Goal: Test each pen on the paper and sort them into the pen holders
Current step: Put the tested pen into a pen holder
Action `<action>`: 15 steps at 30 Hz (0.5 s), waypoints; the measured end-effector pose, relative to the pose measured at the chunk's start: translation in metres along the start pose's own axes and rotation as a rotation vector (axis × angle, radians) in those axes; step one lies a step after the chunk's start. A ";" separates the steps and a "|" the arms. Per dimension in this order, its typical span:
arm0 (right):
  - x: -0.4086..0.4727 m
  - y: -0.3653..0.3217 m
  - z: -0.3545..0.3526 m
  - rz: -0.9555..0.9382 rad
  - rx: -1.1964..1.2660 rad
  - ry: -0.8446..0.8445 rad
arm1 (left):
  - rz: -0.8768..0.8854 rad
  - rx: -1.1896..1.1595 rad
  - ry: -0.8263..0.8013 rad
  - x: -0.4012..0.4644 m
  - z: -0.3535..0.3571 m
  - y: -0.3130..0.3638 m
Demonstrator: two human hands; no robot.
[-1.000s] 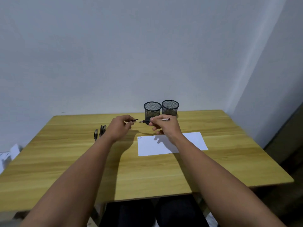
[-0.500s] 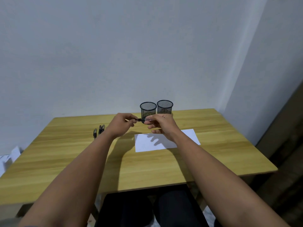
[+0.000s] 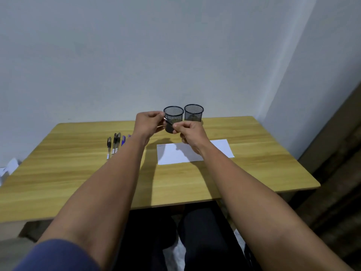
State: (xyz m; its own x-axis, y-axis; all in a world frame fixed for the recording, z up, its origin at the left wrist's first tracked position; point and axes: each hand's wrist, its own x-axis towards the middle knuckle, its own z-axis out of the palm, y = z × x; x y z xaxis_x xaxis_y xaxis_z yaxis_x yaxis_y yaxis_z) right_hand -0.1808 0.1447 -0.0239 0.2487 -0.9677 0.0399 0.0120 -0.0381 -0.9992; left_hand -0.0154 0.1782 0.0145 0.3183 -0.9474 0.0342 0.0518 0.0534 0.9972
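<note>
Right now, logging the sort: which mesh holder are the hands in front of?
The left mesh holder; the held pen crosses its front, while the right mesh holder stands clear.

Place: a plain room with a desk, maybe a small office or a study corner.
Signs: I sit at a wooden table in a corner of bare white walls; holders, pens, paper on it.
</note>
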 end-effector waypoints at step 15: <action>0.093 -0.068 -0.021 -0.182 -0.316 0.156 | 0.111 0.518 0.013 0.073 0.006 -0.020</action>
State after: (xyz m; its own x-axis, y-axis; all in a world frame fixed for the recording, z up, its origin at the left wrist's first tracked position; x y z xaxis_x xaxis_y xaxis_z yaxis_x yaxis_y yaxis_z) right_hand -0.1787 0.0526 0.0476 0.1198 -0.9634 0.2396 -0.2628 -0.2635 -0.9282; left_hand 0.0013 0.1064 -0.0022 0.3075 -0.9405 0.1444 -0.4566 -0.0127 0.8896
